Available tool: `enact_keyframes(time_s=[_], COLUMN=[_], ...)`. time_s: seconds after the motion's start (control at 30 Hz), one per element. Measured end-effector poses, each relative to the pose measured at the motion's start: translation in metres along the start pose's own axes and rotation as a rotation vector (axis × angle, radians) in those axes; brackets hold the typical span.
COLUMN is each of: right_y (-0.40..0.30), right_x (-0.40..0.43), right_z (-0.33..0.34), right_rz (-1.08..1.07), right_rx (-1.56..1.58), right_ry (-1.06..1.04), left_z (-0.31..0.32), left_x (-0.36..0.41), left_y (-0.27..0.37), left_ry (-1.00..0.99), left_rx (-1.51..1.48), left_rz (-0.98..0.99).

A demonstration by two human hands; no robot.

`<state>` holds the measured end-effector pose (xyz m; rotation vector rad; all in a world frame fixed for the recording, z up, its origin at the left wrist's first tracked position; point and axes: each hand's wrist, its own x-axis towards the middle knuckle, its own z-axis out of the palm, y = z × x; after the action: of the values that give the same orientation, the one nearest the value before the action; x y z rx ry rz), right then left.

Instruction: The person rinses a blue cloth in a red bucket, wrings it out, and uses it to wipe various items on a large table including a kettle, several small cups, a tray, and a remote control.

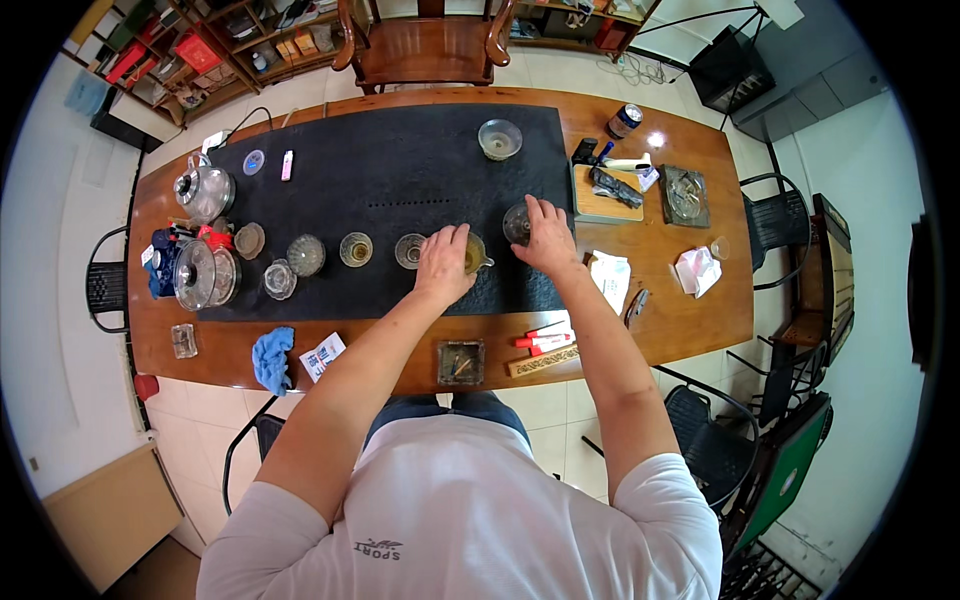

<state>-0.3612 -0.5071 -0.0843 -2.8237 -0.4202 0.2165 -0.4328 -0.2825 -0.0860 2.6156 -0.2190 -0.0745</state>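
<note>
My left hand is on a glass pitcher of yellowish liquid, its spout pointing right; the fingers hide its left side. My right hand has its fingers at the right side of a clear glass vessel on the black tea tray. Left of my left hand stand a small glass cup and a cup with yellowish liquid. Farther left are an upturned-looking glass bowl and a small scalloped glass dish. Another glass bowl stands beyond my right hand.
A glass teapot and a lidded glass pot stand at the left. At the right lie a wood-topped box, a drink can and a square ashtray. Nearer me are a blue cloth and another ashtray.
</note>
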Motion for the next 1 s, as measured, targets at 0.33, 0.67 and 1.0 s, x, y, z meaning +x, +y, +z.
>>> enact_keyframes(time_s=[0.33,0.67,1.0], right_y=[0.026,0.054,-0.023], right_x=[-0.02,-0.164,-0.152], right_z=[0.0,0.094,0.106], right_rz=[-0.029,1.016,0.634], right_rx=[0.205,1.063,0.919], right_ry=[0.332,0.251,0.016], left_z=[0.003,-0.02,-0.011], left_x=[0.014,-0.074,-0.208], left_y=[0.012,0.006,-0.049], left_ry=[0.016,0.286,0.282], left_rx=[-0.025,-0.074,-0.055], left_rz=[-0.019,0.143,-0.117])
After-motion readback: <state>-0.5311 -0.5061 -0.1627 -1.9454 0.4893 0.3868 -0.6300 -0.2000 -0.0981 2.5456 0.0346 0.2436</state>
